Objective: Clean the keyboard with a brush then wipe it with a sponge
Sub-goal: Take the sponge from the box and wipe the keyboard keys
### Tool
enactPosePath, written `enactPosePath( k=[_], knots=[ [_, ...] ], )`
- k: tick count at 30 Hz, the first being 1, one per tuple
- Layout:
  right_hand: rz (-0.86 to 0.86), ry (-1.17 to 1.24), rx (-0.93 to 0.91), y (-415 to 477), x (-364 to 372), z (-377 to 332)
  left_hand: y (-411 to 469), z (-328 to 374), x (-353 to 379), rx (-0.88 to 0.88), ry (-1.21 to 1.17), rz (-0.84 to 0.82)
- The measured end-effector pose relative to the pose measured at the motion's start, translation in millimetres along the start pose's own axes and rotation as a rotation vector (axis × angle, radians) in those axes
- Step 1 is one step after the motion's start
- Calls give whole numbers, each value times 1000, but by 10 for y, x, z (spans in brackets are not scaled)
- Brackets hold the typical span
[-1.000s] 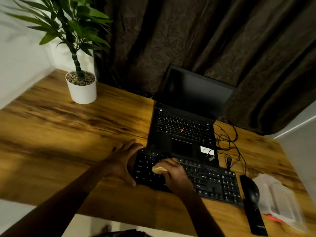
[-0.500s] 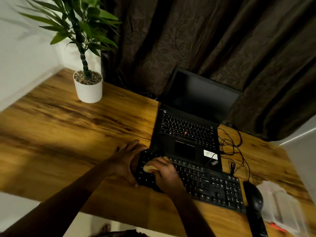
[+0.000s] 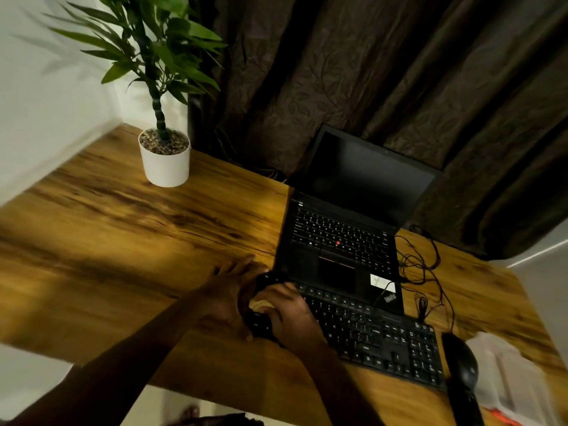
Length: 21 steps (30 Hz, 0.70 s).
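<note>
Left hand (image 3: 228,299) and right hand (image 3: 289,317), both bare, with forearms uncovered from each wrist back toward the elbow; finer detail lost to dim light and blur.

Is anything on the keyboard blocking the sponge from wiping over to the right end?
Nothing visible does. Right of the sponge in the right hand, the keyboard keys lie bare; the mouse sits off its right end.

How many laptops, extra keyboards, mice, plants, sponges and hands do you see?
Laptop: 1
Keyboard: 1
Mouse: 1
Plant: 1
Sponge: 1
Hands: 2, left hand and right hand
Total: 7
</note>
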State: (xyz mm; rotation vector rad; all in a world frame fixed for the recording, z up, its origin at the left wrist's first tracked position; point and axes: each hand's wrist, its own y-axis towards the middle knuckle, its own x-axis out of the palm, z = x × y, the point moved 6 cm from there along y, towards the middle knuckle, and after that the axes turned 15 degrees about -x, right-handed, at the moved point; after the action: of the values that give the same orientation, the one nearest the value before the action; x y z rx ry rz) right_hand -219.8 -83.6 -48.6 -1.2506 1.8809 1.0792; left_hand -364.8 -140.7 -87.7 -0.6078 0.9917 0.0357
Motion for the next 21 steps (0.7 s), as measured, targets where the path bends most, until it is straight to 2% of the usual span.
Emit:
enactPosePath(
  k=[5,9,13,21],
  knots=[
    [-74,-38,-35,-89,-106,46,-15,30,-47,14,35,39],
    [-17,-57,-42,-397,-263,163,-39,43,-61,26,33,46],
    [8,-66,-58,-310,-191,51,-21,26,-44,7,37,21],
    [-79,-82,-65,-278,-213,39,-44,64,-65,15,41,32]
  ],
)
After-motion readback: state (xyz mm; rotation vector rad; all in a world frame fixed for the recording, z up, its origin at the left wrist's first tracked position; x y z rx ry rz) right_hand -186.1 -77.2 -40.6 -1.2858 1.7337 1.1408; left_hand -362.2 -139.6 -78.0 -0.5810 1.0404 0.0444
